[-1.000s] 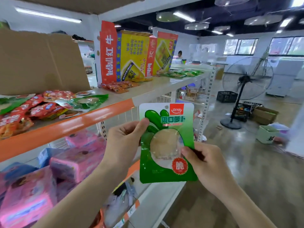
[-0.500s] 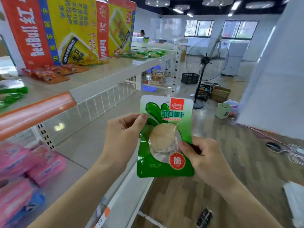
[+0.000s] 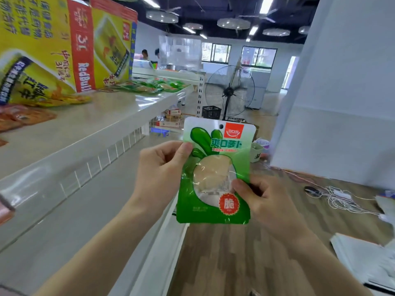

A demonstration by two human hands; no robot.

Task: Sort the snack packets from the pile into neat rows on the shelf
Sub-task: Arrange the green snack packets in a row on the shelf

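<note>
A green and white snack packet (image 3: pixel 215 167) with a clear round window is held upright in front of me, beside the shelf's front edge. My left hand (image 3: pixel 160 174) pinches its left edge, thumb on the front. My right hand (image 3: pixel 263 201) pinches its lower right side, thumb on the window. Further along the upper shelf (image 3: pixel 89 127) lie several green packets (image 3: pixel 149 86) in a group. Orange packets (image 3: pixel 23 118) lie at the near left of that shelf.
Yellow and red cartons (image 3: pixel 70 45) stand at the back of the upper shelf. A bare lower shelf (image 3: pixel 64 221) runs below. A standing fan (image 3: pixel 229 90), a black crate (image 3: pixel 211 112), floor cables (image 3: pixel 333 195) and a white wall (image 3: pixel 342 103) lie ahead and right.
My view has moved along the shelf to the right: the pink packs and the red packet pile have left the frame, the cartons are closer. Both hands still hold the green packet.
</note>
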